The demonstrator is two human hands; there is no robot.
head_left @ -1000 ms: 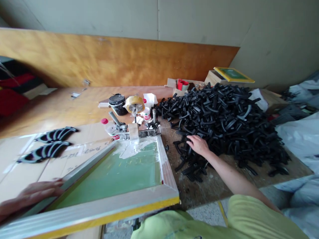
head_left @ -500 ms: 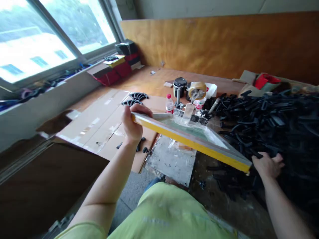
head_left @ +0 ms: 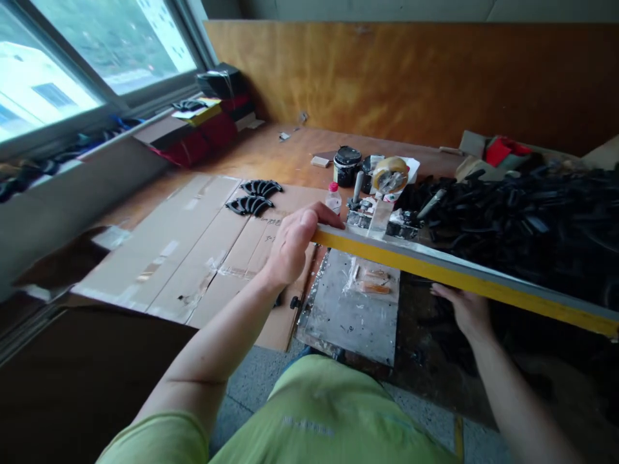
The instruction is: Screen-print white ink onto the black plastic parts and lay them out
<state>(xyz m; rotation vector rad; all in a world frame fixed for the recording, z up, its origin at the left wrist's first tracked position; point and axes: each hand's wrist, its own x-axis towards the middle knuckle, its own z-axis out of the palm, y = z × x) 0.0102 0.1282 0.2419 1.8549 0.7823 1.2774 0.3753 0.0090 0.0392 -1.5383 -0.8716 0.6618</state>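
My left hand [head_left: 296, 241] grips the near left corner of a yellow-edged screen frame [head_left: 435, 274], thumb on top. The frame is lifted and extends to the right, its far part hiding behind its near edge. Below that edge, my right hand [head_left: 469, 314] has its fingers partly behind the frame; a thumb or finger points left, and whether it holds anything is hidden. Under the frame lies a grey metal plate [head_left: 351, 322] with a small orange-brown piece [head_left: 374, 287] in clear plastic. Behind the frame stands a clamp fixture [head_left: 382, 220].
A large heap of black curved parts [head_left: 546, 225] covers the right side. Two fans of black parts [head_left: 250, 205] lie on flattened cardboard [head_left: 164, 258]. A red-capped bottle [head_left: 333, 198], a black tub [head_left: 347, 166] and a tape roll [head_left: 391, 175] stand behind.
The frame has moved right with my left hand, and its near edge is now seen nearly side-on. My right hand has shifted left, from over the black heap to under the frame's edge.
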